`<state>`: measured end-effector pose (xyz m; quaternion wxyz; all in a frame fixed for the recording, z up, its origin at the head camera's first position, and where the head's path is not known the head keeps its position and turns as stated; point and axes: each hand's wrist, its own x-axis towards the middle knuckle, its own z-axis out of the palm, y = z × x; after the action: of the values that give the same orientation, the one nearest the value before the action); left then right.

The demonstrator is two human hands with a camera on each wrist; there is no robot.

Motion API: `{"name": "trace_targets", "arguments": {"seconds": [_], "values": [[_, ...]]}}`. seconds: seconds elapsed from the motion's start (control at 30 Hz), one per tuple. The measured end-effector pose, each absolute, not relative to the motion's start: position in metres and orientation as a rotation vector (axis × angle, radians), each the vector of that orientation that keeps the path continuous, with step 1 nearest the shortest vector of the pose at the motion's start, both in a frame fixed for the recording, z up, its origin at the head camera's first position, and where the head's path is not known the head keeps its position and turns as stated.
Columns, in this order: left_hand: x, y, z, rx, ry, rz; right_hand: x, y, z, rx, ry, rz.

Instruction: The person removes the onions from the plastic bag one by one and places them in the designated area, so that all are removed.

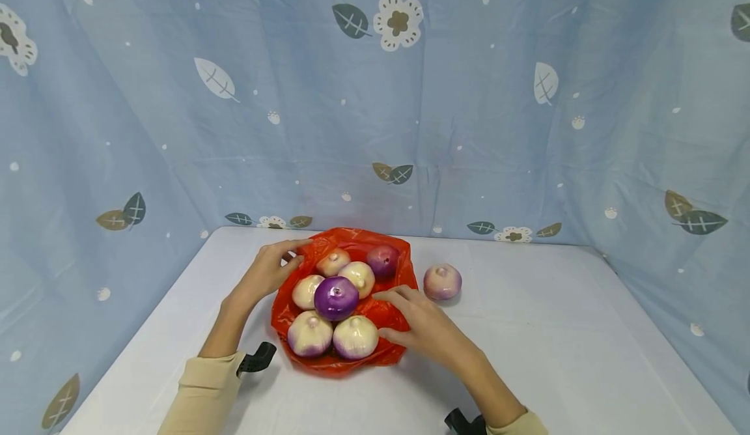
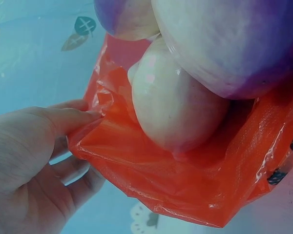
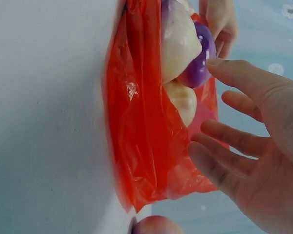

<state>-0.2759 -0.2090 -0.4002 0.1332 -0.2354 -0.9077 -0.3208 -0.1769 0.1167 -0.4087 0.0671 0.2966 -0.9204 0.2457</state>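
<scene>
An opened red plastic bag (image 1: 334, 368) holds several onions, most of them pale with purple tinges. On top of the pile lies a deep purple onion (image 1: 336, 298), and a reddish-purple onion (image 1: 383, 261) sits toward the bag's back right. My left hand (image 1: 263, 272) pinches the bag's rim at its upper left; in the left wrist view the rim (image 2: 88, 139) passes between its fingers. My right hand (image 1: 430, 327) hovers over the bag's right side, fingers spread, holding nothing. Just outside the bag on the right lies a pinkish onion (image 1: 442, 282).
The onions stand on a white table (image 1: 545, 357). Behind and at the sides hangs a blue curtain (image 1: 469, 109) printed with leaves and flowers. Black mounts (image 1: 258, 358) are worn at both wrists, below beige sleeves (image 1: 202, 392).
</scene>
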Motion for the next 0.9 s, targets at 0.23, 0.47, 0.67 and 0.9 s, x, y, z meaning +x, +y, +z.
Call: {"name": "trace_targets", "arguments": {"seconds": [0.23,0.47,0.67,0.9], "values": [[-0.271,-0.208,-0.4,-0.669,-2.627,-0.923,-0.172,0.112,-0.414,0.972,-2.773,0.776],[-0.266,-0.207,-0.4,-0.665,-2.636,-0.923,-0.167,0.105,-0.421,0.996,-2.839,0.758],[-0.266,-0.207,-0.4,-0.648,-2.649,-0.932,-0.164,0.1,-0.425,0.993,-2.863,0.703],[-0.267,-0.207,-0.401,-0.647,-2.657,-0.926,-0.163,0.099,-0.427,1.006,-2.847,0.697]]}}
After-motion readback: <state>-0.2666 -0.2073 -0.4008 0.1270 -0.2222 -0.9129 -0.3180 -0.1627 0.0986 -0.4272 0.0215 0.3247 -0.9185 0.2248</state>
